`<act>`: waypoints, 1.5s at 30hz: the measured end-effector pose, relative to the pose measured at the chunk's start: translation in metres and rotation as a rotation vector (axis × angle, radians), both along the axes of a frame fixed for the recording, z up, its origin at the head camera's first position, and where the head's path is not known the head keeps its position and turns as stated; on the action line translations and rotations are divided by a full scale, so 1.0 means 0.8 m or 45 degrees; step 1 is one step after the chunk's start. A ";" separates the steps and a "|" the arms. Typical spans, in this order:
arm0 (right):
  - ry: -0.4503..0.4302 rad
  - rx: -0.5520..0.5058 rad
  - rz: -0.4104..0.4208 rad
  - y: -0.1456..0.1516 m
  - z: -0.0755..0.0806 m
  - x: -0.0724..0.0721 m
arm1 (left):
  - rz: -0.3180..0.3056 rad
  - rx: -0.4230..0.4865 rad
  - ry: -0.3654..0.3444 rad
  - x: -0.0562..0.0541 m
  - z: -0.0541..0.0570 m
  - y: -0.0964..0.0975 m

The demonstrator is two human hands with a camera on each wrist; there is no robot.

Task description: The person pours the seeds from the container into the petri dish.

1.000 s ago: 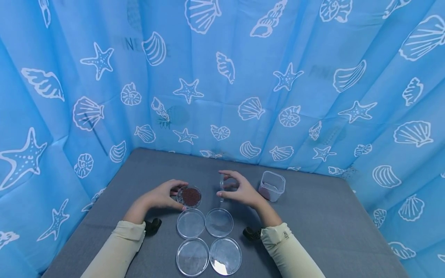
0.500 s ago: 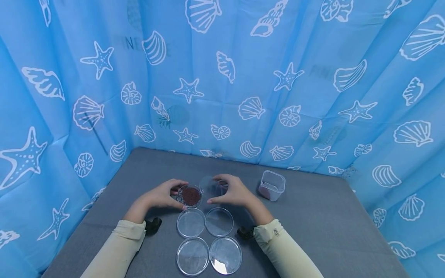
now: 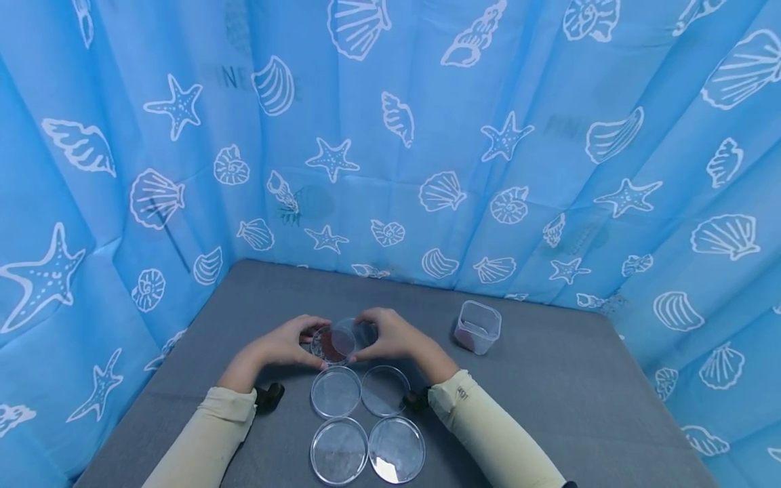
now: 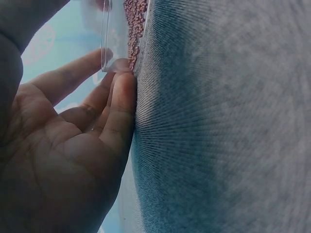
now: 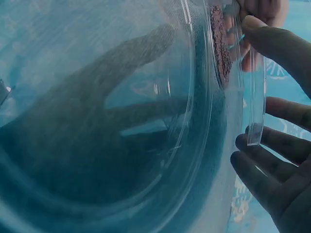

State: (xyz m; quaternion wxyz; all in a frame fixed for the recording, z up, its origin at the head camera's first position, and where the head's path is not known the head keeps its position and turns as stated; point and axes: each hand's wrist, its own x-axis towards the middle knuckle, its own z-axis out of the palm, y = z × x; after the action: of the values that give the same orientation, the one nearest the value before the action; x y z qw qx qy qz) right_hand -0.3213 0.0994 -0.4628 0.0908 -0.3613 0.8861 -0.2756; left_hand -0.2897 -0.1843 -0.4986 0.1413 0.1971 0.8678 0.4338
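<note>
A blue curtain (image 3: 366, 108) with vertical folds encloses the rear, left and right sides of a grey fabric-surfaced table (image 3: 579, 386). White outline prints of seashells (image 3: 442, 191) and starfish (image 3: 505, 137) cover the curtain; a faint pineapple print (image 3: 289, 214) and lettering (image 3: 229, 77) show between them. Illumination is diffuse, with soft shading along the folds

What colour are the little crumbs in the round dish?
The crumbs are reddish brown, and they show best in the left wrist view.
</note>
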 end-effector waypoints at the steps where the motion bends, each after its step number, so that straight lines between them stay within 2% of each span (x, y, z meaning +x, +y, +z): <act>1: -0.010 0.007 0.010 -0.002 0.000 -0.001 | -0.005 0.004 -0.004 0.000 0.000 0.000; 6: 0.001 0.055 0.059 -0.011 -0.001 -0.003 | -0.016 0.019 -0.012 0.000 0.001 0.000; 13: -0.044 0.137 0.032 -0.019 0.004 0.001 | -0.013 0.016 0.008 0.001 0.002 -0.001; 17: -0.055 0.167 0.059 -0.019 0.004 0.001 | -0.012 0.013 0.014 0.000 0.002 -0.002; 27: -0.148 0.063 0.113 -0.022 0.003 0.003 | -0.011 0.041 -0.021 0.001 0.001 -0.002; 34: -0.194 0.037 0.096 -0.023 0.005 0.005 | -0.012 0.052 -0.015 0.000 0.001 -0.001; 45: -0.189 0.055 0.110 -0.024 0.005 0.007 | -0.019 0.054 0.003 0.001 0.003 -0.001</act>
State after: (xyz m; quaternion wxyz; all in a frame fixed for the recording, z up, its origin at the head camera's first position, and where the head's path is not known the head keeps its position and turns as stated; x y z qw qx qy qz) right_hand -0.3157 0.0805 -0.4585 0.1756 -0.3757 0.8663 -0.2784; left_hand -0.2886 -0.1849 -0.4966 0.1393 0.2072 0.8570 0.4509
